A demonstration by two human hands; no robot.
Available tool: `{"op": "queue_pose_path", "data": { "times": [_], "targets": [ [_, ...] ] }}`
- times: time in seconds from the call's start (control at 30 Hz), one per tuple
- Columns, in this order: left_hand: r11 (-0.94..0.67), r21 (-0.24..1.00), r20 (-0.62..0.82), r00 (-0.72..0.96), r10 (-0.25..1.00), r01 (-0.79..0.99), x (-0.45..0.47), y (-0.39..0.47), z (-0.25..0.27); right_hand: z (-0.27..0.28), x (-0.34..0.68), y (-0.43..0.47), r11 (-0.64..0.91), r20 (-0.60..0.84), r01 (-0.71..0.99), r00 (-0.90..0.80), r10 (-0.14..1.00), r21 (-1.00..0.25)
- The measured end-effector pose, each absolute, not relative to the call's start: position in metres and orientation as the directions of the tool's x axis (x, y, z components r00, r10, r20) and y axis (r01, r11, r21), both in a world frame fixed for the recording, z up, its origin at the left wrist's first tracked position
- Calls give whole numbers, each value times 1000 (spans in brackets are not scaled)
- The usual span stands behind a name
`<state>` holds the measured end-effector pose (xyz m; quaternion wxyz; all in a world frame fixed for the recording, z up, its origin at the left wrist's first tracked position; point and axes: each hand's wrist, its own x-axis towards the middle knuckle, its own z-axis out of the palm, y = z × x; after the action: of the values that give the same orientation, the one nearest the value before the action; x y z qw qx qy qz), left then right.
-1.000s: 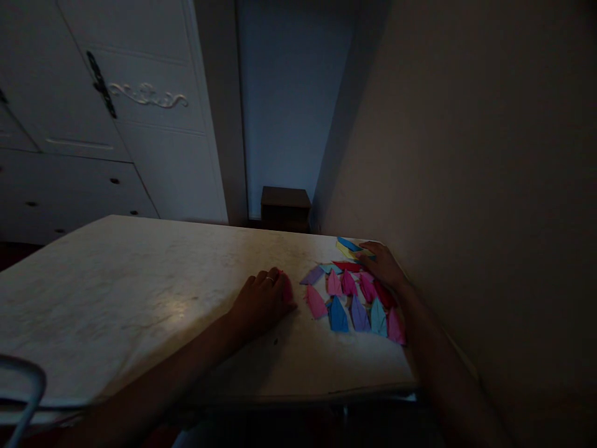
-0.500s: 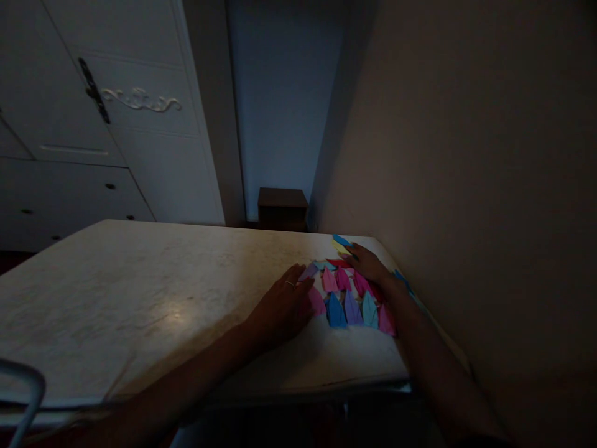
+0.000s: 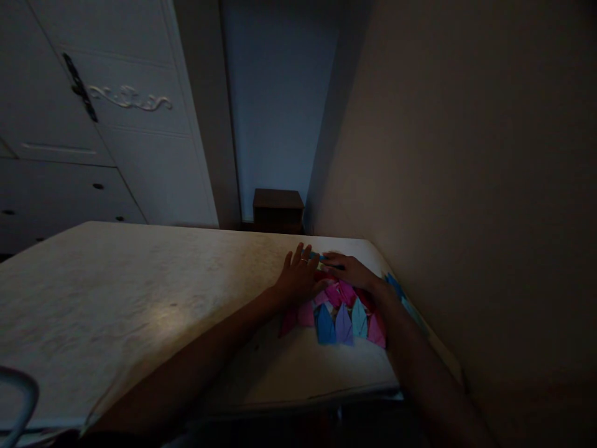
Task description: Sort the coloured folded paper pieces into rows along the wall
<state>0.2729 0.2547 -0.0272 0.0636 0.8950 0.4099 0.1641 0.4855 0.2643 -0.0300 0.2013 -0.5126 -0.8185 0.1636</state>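
Note:
Several folded paper pieces, among them a blue one, a lilac one and a light turquoise one, lie joined or close together in rows on the pale table. Over their far left part my left hand rests with fingers spread, a ring on one finger. My right hand lies on the far edge of the rows, fingers stretched toward the left hand. A blue strip shows between both hands' fingertips. Pink pieces are partly covered by the hands.
A brown wall runs along the table's right side. More blue paper lies by that wall, beyond my right forearm. White cabinets stand at the left, a small brown box-like stand at the back. A curved grey bar is at lower left.
My left hand has moved up and away to the far edge of the paper rows, spreading its fingers. My right hand has shifted slightly left and nearer to me. The view has turned a little.

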Motion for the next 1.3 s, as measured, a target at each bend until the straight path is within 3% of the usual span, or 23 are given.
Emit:
{"op": "queue_pose_path", "data": {
  "times": [0.27, 0.43, 0.6, 0.83, 0.97, 1.07, 1.13, 1.23, 1.3],
  "targets": [
    [-685, 229, 199, 655, 729, 692, 257, 265, -38, -28, 478, 262, 432, 113, 701, -453, 884, -567],
    [-690, 188, 237, 649, 723, 699, 241, 265, -38, -24, 476, 260, 378, 112, 671, -404, 908, -638],
    [-680, 234, 322, 605, 728, 695, 219, 267, -41, -22, 481, 258, 348, 117, 661, -368, 922, -665],
    [-648, 324, 352, 548, 759, 689, 194, 274, -42, -21, 486, 254, 375, 214, 690, -312, 926, -619],
    [-627, 380, 370, 509, 777, 680, 189, 277, -45, -17, 493, 247, 355, 372, 743, -152, 915, -568],
    [-609, 413, 391, 472, 790, 677, 190, 277, -45, -12, 514, 235, 261, 529, 835, 42, 848, -485],
    [-615, 421, 392, 477, 786, 667, 191, 276, -44, -13, 531, 221, 113, 545, 897, 156, 824, -427],
    [-623, 395, 378, 498, 780, 675, 193, 276, -42, -24, 549, 196, -124, 411, 933, 265, 872, -339],
    [-619, 370, 367, 502, 783, 693, 194, 276, -41, -36, 552, 179, -200, 292, 937, 284, 913, -286]
  ]
}}
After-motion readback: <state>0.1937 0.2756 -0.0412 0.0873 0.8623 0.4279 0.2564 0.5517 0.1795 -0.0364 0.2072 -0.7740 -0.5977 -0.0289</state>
